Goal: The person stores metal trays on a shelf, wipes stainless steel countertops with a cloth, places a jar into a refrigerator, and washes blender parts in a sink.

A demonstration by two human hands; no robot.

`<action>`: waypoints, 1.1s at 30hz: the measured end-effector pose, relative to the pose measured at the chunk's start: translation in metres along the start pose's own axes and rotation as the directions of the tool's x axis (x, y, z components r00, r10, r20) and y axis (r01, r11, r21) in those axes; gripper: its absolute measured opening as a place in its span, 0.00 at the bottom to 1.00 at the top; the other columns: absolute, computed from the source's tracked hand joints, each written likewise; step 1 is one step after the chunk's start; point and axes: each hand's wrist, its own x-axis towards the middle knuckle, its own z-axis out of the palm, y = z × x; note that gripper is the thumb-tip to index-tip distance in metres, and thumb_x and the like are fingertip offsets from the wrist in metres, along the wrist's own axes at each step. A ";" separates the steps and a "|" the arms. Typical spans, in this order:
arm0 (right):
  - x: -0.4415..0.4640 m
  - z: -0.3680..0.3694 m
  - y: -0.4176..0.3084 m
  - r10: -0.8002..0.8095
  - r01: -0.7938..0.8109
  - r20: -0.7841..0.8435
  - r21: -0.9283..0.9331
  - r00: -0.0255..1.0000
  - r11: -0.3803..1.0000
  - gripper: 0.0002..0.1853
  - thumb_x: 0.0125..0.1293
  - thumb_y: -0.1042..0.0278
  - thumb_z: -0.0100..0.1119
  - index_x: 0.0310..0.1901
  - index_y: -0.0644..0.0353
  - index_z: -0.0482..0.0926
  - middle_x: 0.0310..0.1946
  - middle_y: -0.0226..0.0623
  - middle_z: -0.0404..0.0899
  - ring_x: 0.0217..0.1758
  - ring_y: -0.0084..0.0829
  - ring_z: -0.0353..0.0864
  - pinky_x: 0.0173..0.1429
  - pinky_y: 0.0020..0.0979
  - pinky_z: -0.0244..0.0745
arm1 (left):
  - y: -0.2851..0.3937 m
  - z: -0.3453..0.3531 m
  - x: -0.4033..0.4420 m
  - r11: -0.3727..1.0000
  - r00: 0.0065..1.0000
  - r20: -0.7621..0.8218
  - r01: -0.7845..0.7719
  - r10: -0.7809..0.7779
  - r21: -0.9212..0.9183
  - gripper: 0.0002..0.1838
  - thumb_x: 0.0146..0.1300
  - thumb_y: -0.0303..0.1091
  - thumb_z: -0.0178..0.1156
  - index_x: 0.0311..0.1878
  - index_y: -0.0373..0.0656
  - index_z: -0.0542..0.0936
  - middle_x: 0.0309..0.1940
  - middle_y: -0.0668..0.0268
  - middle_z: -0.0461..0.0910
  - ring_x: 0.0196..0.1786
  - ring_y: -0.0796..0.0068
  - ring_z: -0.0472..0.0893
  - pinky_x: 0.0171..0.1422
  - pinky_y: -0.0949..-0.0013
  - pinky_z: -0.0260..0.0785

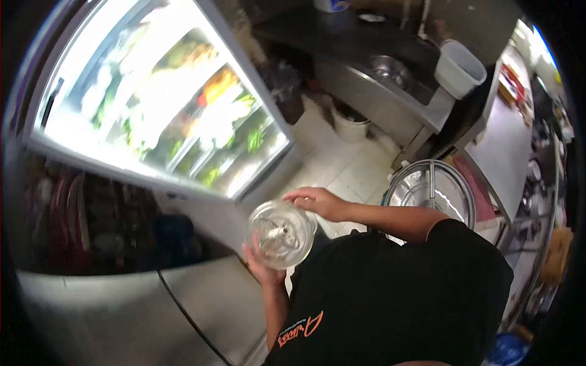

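Between my hands is a clear round container [281, 235] with a pale post at its centre, seen from above. My left hand [264, 268] supports its lower left side, with the fingers partly seen through the clear wall. On the upper right side, my right hand [317, 203] grips it near the rim, its fingers bent over the edge. The contents of the container are too blurred to make out.
A lit glass-front fridge [278, 146] with vegetables stands at upper left. A steel counter [134, 299] lies below it. A sink [390, 70], a grey tub [459, 64], a white bucket [351, 129] and a large round steel vessel [448, 189] are to the right.
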 end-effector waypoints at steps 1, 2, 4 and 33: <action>0.008 -0.024 0.001 -0.031 0.029 -0.082 -0.023 0.996 0.999 0.21 0.73 0.58 0.45 0.60 0.61 0.72 0.54 0.37 0.75 0.58 0.28 0.72 0.63 0.30 0.65 | 0.000 0.013 0.038 0.998 0.997 0.055 0.060 -0.060 -0.013 0.37 0.70 0.61 0.34 0.70 0.40 0.58 0.65 0.55 0.65 0.65 0.55 0.67 0.68 0.52 0.61; 0.013 -0.045 -0.005 -0.001 -0.006 -0.178 -0.037 0.984 0.999 0.21 0.73 0.57 0.44 0.61 0.60 0.71 0.55 0.37 0.75 0.58 0.28 0.72 0.63 0.30 0.64 | 0.000 0.031 0.077 0.993 0.987 0.114 0.115 -0.112 -0.019 0.37 0.70 0.61 0.35 0.70 0.40 0.58 0.65 0.56 0.65 0.65 0.55 0.67 0.68 0.53 0.61; 0.016 -0.095 -0.017 0.041 -0.063 -0.374 -0.048 0.926 0.997 0.22 0.73 0.57 0.43 0.62 0.60 0.70 0.56 0.38 0.74 0.58 0.28 0.72 0.63 0.31 0.64 | -0.001 0.079 0.150 0.976 0.947 0.240 0.217 -0.214 0.013 0.37 0.69 0.62 0.36 0.69 0.40 0.60 0.64 0.56 0.66 0.65 0.56 0.68 0.68 0.54 0.60; 0.135 -0.840 -0.273 -0.589 -0.966 -0.773 -0.252 0.235 -0.055 0.35 0.67 0.57 0.56 0.72 0.48 0.53 0.72 0.44 0.53 0.75 0.57 0.42 0.75 0.46 0.44 | -0.242 0.493 0.817 0.772 0.637 0.437 0.543 -0.635 0.330 0.45 0.60 0.76 0.34 0.73 0.55 0.54 0.73 0.59 0.51 0.73 0.48 0.53 0.69 0.34 0.49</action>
